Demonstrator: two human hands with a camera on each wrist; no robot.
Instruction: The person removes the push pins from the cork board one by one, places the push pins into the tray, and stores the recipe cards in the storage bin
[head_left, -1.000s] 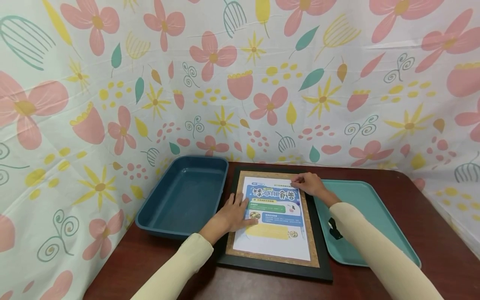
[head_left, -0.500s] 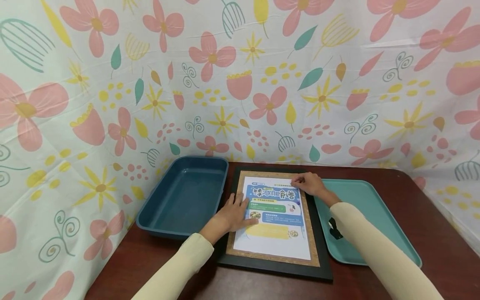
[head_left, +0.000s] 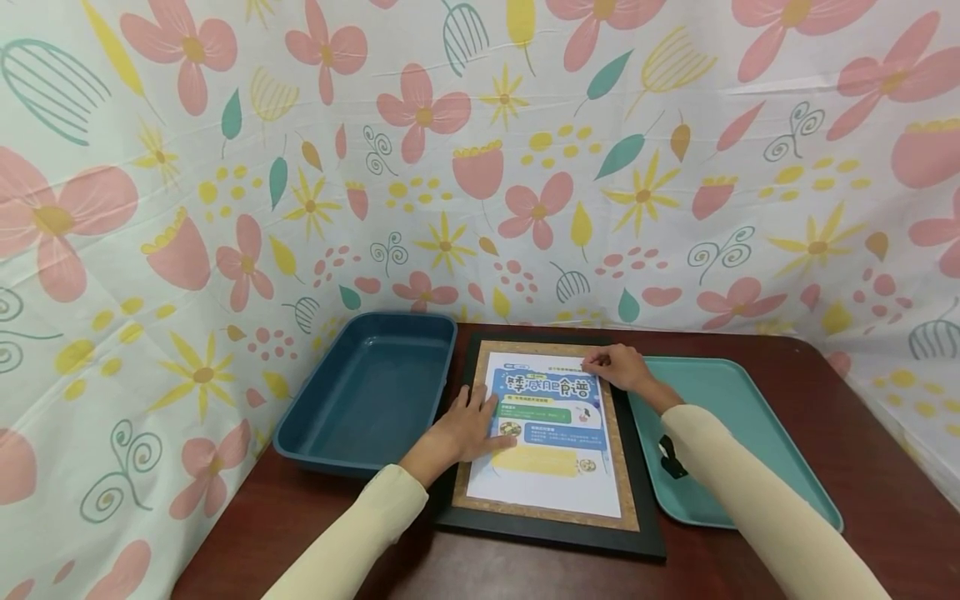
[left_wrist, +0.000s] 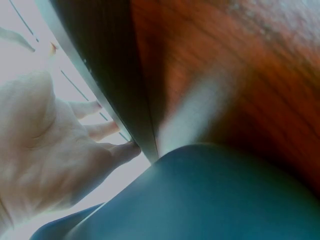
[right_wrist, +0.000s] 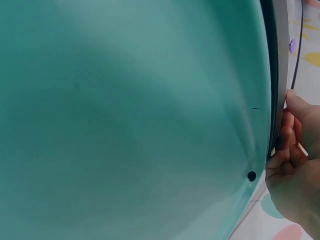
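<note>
A printed poster sheet (head_left: 540, 492) with blue and yellow blocks lies on a cork board (head_left: 628, 500) with a black frame (head_left: 551, 542). My left hand (head_left: 461, 429) rests flat on the sheet's left edge, fingers spread, thumb pointing right across the print. At the sheet's upper right corner, my right hand (head_left: 622, 368) has its fingers curled, with thumb and fingertips pinched together. Whatever is between those fingertips is too small or hidden to identify. In the right wrist view, the right hand (right_wrist: 297, 160) is at the board's edge, with a small purple bit (right_wrist: 292, 46) farther along.
A deep dark blue basin (head_left: 367, 400) stands left of the board, close to my left forearm. To the right lies a shallow teal tray (head_left: 780, 467), partly under my right forearm. Beside that sleeve is a black item (head_left: 672, 458). A flowered curtain (head_left: 480, 167) hangs behind the table (head_left: 540, 579).
Both hands keep their places on the sheet and board. The view shifts only very slightly; nothing else visibly moves.
</note>
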